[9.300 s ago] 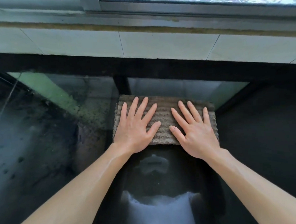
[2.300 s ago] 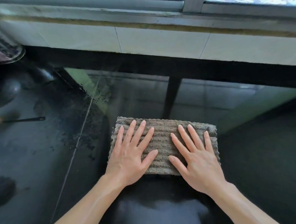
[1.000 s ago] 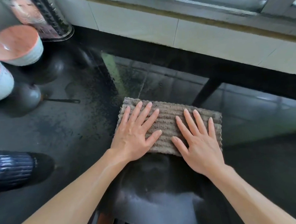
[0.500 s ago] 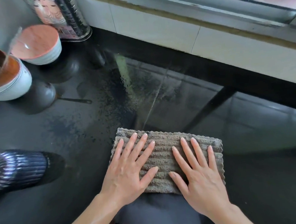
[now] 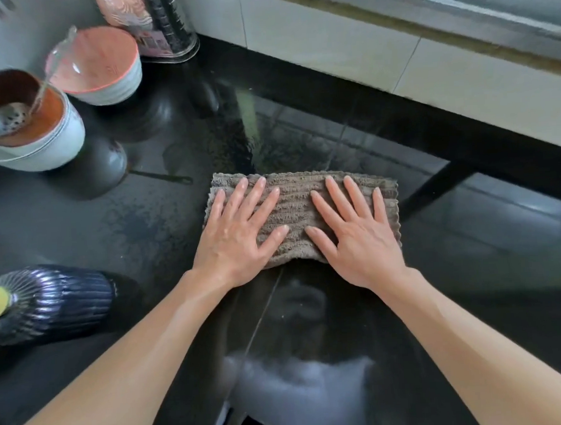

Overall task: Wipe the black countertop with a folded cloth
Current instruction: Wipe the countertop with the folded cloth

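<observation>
A folded grey-brown ribbed cloth point(image 5: 296, 200) lies flat on the glossy black countertop point(image 5: 127, 227), about mid-depth. My left hand point(image 5: 238, 234) presses palm-down on the cloth's left half, fingers spread. My right hand point(image 5: 358, 237) lies the same way on its right half. Neither hand curls around the cloth; both rest flat on top. The hands cover the cloth's near edge in part. Dull specks and smears show on the counter to the left of the cloth.
Two bowls stand at the back left: a pink-lined one point(image 5: 102, 69) and a brown-lined one point(image 5: 31, 134) with a slotted spoon point(image 5: 4, 119). A dark ribbed vessel point(image 5: 56, 298) lies at the left. A holder point(image 5: 168, 26) stands in the corner. White wall tiles point(image 5: 362, 55) bound the back.
Both hands have pushed the cloth away from me, toward the tiled wall, and my forearms reach out further. Over the earlier frames the cloth moved leftward toward the bowls.
</observation>
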